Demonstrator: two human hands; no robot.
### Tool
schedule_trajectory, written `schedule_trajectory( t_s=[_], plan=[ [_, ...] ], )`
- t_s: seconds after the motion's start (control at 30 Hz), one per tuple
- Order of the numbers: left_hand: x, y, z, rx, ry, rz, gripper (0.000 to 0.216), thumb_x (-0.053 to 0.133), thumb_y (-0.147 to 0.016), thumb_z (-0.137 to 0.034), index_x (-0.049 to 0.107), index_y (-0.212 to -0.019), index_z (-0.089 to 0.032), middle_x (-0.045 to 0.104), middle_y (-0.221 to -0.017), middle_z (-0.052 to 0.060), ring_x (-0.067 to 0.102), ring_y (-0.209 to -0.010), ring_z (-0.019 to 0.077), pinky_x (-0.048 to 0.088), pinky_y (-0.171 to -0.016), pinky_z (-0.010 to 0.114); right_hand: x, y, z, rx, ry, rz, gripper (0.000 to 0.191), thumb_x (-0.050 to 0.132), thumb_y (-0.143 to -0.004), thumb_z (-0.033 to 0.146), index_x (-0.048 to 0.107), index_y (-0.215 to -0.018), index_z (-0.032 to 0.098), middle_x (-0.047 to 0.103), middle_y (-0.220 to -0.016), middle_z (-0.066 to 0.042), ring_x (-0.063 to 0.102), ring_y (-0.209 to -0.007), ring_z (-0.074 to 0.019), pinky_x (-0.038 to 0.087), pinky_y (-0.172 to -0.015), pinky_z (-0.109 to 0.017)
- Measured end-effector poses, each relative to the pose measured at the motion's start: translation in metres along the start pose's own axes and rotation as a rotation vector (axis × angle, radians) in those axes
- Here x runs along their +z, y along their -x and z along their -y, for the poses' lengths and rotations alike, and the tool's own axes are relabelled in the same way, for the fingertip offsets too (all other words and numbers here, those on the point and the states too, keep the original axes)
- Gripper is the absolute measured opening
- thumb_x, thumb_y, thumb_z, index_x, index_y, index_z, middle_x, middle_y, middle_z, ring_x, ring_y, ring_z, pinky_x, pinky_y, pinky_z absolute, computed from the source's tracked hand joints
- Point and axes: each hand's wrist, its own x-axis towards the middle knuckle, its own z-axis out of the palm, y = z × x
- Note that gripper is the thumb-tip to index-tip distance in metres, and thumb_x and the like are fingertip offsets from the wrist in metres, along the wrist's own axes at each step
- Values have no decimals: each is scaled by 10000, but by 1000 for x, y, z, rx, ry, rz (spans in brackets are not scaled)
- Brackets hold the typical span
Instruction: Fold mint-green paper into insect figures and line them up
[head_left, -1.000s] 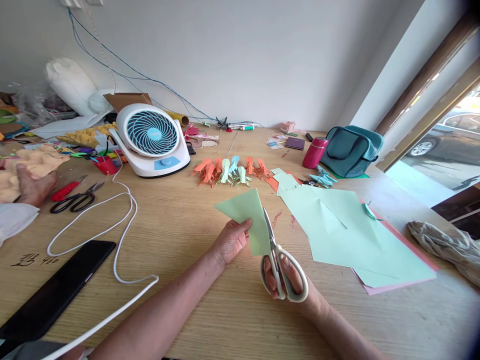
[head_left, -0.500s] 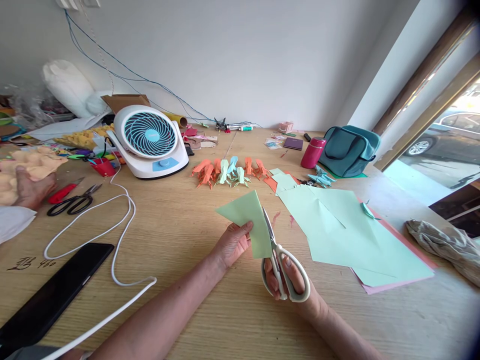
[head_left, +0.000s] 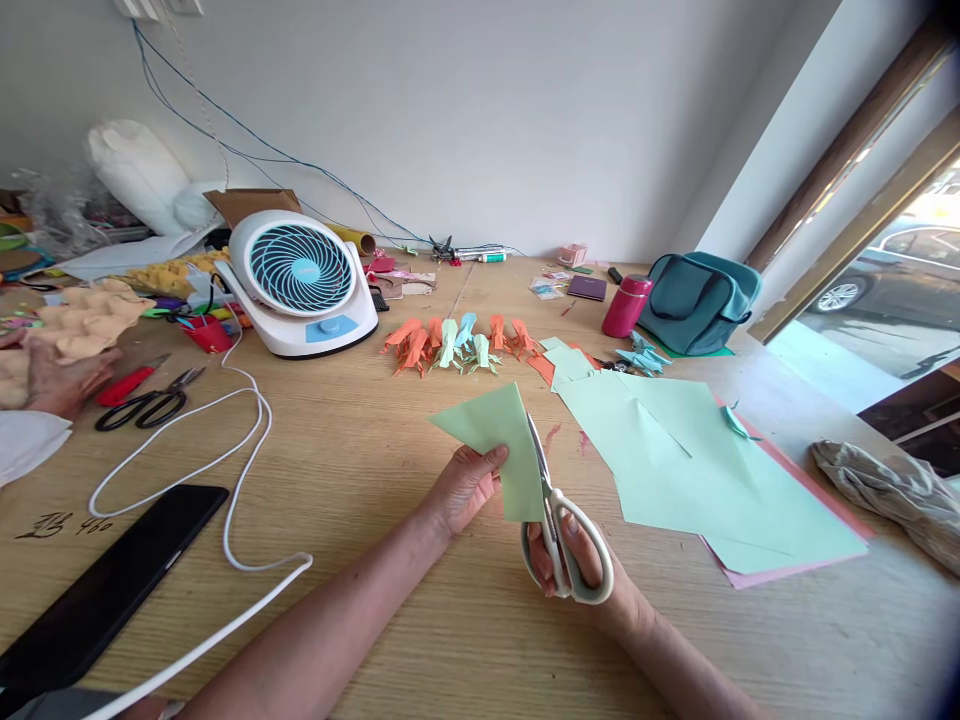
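My left hand (head_left: pixel 465 488) pinches a folded sheet of light green paper (head_left: pixel 504 440) above the table, thumb in front and fingers behind. The paper has a pointed left corner and a straight right edge. In my right hand (head_left: pixel 581 560) is a pair of white-handled scissors (head_left: pixel 553 525), with thumb and fingers through the loops. Their blades point up along the paper's right edge; whether they bite into it I cannot tell. Beyond my hands stands a group of folded paper figures (head_left: pixel 448 345) in orange, pale green and blue.
Large green sheets (head_left: pixel 675 460) lie at right, before a teal bag (head_left: pixel 701 300) and a pink bottle (head_left: pixel 627 306). At left are a fan (head_left: pixel 304 285), black-handled scissors (head_left: pixel 146 402), a white cable (head_left: pixel 259 420) and a black phone (head_left: pixel 112 590). Another person's hand (head_left: pixel 67 375) holds bumpy beige material.
The scissors' loops have drawn slightly closer together in my right hand. The green paper has shifted very little. At far left, the other person's hand and the beige material have moved.
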Motion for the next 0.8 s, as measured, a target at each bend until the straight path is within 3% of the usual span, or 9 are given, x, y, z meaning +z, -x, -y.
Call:
schedule_trajectory(
  t_s=[0.27,0.5,0.8],
  plan=[
    [2,2,4,-2,3,29,301,829,-740,-240,744,-1011,-141,750,-1122,103,657,-1125,261,452,-1043,414,5,-2,6,-43,54,-22,507,399,-965,642,583,-865,180,523,-579,2,454,-467,-115,341,-457,-256],
    [3,3,5,-20,11,39,299,830,-741,-246,745,-1009,-144,763,-1072,101,674,-1082,260,471,-1013,413,1,-1,-3,-29,-40,-58,485,435,-961,622,609,-867,180,537,-586,1,477,-461,-115,325,-434,-254],
    [4,2,3,25,-6,5,313,860,-698,-265,757,-967,-142,772,-1028,99,683,-1055,260,455,-1024,419,5,-1,3,-9,18,-61,515,403,-966,640,609,-876,177,527,-586,-1,462,-470,-122,328,-454,-264]
  ],
)
